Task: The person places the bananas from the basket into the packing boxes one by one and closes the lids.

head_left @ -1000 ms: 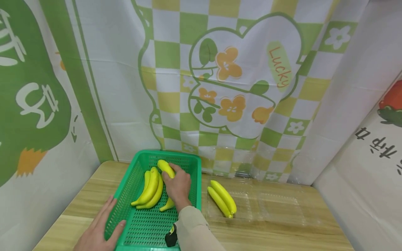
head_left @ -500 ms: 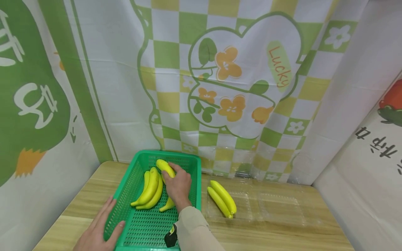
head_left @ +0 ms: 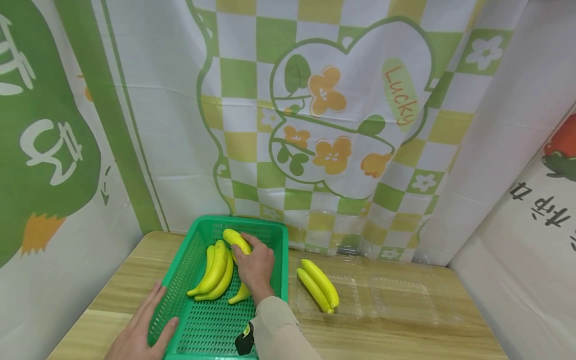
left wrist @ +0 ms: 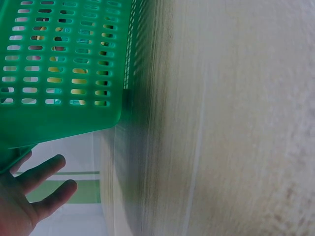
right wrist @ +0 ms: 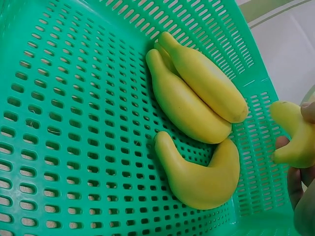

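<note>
In the head view my right hand reaches into a green plastic basket and grips a yellow banana near the far wall. Thumb and fingers close around that banana in the right wrist view, at the right edge. Below the hand lies a curved banana, partly hidden by the hand in the head view. Beside it sits a cluster of bananas. My left hand rests against the basket's left rim with extended fingers. The left wrist view shows its spread fingers at the rim.
Two bananas lie in a clear plastic container right of the basket, with another clear compartment further right. Everything stands on a wooden table. A patterned curtain hangs close behind the basket.
The banana in my right hand has shifted very slightly left at its far end. Both hands and the basket otherwise keep their places.
</note>
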`<state>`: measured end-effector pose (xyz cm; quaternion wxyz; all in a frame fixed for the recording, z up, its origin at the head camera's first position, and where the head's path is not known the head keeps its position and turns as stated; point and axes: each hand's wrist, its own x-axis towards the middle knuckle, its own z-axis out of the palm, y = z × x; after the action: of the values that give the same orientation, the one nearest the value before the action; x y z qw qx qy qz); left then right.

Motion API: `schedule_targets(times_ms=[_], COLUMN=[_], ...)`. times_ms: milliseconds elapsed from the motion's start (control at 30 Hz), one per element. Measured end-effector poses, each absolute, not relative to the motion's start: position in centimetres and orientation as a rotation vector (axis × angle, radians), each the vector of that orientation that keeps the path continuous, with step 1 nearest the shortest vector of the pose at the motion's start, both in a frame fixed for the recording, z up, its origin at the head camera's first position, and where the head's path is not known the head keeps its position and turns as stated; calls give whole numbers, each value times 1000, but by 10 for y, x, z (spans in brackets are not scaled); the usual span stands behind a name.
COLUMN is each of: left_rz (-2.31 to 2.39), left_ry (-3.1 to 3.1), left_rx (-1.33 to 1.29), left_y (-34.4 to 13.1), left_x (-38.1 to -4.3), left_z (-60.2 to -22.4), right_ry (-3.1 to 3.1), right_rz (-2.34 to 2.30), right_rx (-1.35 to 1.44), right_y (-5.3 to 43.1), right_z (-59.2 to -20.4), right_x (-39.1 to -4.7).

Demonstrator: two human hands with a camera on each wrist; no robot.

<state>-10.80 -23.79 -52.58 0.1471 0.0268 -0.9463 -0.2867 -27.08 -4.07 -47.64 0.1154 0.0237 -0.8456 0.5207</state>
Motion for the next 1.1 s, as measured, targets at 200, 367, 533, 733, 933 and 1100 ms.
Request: schedule_targets(times_ms=[200, 367, 533, 733, 933, 1100], left_rz=[-837, -841, -839, -847, -857, -851], left_ry=[-2735, -2730, -2739, -2757, -2757, -2745], left_rx=[73, 69, 76, 79, 85, 87], left_y=[-239, -239, -239, -239, -239, -239], left_x=[-108, -109, -108, -108, -108, -108], left_z=[-527, -527, -527, -525, -525, -526], right_ry=[-2466, -2474, -2462, -2430, -2399, -2385], right_rz=[1537, 1537, 1547, 1583, 1618, 1621], right_rx=[66, 74, 89, 79, 74, 80], right_y=[-41, -41, -40, -40, -40, -40], right_z=[-476, -476, -477, -477, -476, -475], right_x=[-270, -269, -268, -269, -270, -271])
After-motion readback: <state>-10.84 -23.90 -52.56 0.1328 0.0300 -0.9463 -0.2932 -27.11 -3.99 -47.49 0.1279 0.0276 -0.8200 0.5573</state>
